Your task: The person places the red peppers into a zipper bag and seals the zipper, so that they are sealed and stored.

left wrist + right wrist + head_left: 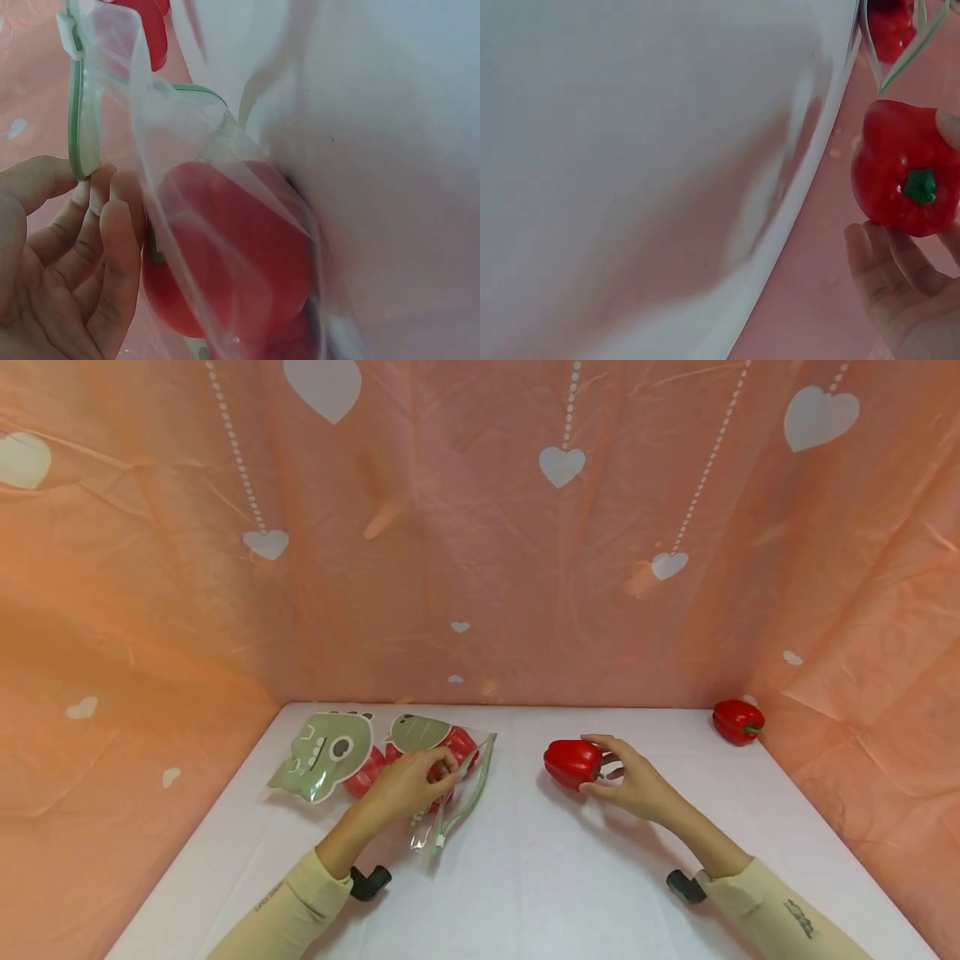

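My left hand [412, 781] pinches the green-edged rim of a clear zip bag [480, 789], whose mouth gapes toward the right. Red peppers [232, 247] lie inside this bag, seen through its plastic. A white slider [440, 840] sits on the zip edge. To the right, my right hand [630, 781] grips a red bell pepper [572, 763] between thumb and fingers, its green stem [920, 187] turned toward the wrist. The held pepper appears raised off the table, apart from the bag.
Another red bell pepper [738, 721] lies at the table's back right corner. On the left, a green cartoon dinosaur print [318, 756] marks the bag's far end. Pink-orange curtains [480, 568] with white hearts surround the white table [525, 893] at the back and sides.
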Demonstrator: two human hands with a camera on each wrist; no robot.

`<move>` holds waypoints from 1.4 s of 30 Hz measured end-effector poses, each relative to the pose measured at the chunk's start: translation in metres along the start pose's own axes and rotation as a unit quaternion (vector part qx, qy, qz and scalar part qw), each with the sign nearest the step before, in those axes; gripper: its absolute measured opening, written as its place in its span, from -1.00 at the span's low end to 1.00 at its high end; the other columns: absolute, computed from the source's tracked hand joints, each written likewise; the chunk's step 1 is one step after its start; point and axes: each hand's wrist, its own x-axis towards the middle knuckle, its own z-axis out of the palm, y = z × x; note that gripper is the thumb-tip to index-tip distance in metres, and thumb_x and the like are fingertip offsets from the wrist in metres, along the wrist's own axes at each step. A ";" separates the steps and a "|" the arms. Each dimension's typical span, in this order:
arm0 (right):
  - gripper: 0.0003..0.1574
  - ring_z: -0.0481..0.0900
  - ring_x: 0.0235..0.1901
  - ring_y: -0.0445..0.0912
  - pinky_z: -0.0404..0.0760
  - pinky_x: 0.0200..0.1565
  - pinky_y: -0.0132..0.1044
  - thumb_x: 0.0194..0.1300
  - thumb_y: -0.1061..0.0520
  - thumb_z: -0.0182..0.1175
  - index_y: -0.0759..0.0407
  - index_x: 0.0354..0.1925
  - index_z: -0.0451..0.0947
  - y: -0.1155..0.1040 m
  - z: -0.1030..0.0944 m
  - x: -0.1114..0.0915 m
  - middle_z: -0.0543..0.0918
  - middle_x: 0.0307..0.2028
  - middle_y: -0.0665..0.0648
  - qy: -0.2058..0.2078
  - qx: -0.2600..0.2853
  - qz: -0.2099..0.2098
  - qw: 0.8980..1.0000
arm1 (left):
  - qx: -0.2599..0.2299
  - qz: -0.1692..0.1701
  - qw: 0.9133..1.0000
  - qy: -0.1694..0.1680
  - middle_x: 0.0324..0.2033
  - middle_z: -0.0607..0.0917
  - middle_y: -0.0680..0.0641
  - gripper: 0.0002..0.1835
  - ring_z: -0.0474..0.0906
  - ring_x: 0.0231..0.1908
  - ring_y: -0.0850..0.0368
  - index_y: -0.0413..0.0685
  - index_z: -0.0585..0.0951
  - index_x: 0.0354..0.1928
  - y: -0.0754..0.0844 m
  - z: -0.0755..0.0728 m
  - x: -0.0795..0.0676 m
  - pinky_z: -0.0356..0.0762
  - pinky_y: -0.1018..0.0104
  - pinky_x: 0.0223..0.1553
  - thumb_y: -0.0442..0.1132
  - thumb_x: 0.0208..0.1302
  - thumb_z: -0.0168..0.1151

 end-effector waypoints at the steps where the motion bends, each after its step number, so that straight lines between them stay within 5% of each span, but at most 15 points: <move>1: -0.08 0.66 0.08 0.18 0.75 0.02 -0.07 0.23 0.20 0.59 0.27 0.45 0.41 -0.002 0.002 0.001 0.61 0.25 0.36 -0.004 0.006 0.002 1.000 | -0.001 0.000 1.000 0.000 -0.48 0.62 0.20 -0.91 0.43 -0.55 0.23 0.14 0.66 -0.20 0.000 0.000 0.000 0.43 0.32 -0.46 -0.15 0.46 0.43; 23: -0.10 0.65 0.11 0.18 0.76 0.05 -0.03 0.27 0.15 0.57 0.21 0.46 0.39 -0.036 0.058 0.019 0.61 0.22 0.35 -0.087 0.103 0.015 0.991 | -0.008 -0.009 1.000 -0.002 -0.42 0.68 0.19 -0.90 0.52 -0.47 0.25 0.08 0.67 -0.17 0.001 0.000 0.003 0.51 0.27 -0.36 -0.18 0.44 0.45; 30: -0.13 0.66 0.11 0.13 0.76 0.04 -0.15 0.29 0.12 0.56 0.19 0.45 0.42 -0.049 0.072 0.023 0.65 0.15 0.26 -0.107 0.119 0.041 0.986 | -0.011 -0.015 1.000 -0.005 -0.40 0.70 0.17 -0.89 0.54 -0.46 0.25 0.08 0.66 -0.15 0.003 0.000 0.004 0.54 0.29 -0.37 -0.17 0.44 0.45; 42: -0.16 0.67 0.06 0.09 0.74 0.10 -0.01 0.30 0.13 0.53 0.28 0.43 0.43 -0.064 0.093 0.028 0.65 0.15 0.31 -0.119 0.156 0.080 0.977 | -0.015 -0.009 1.000 -0.002 -0.39 0.70 0.17 -0.89 0.56 -0.45 0.24 0.11 0.68 -0.15 0.003 0.002 0.003 0.57 0.35 -0.41 -0.14 0.43 0.46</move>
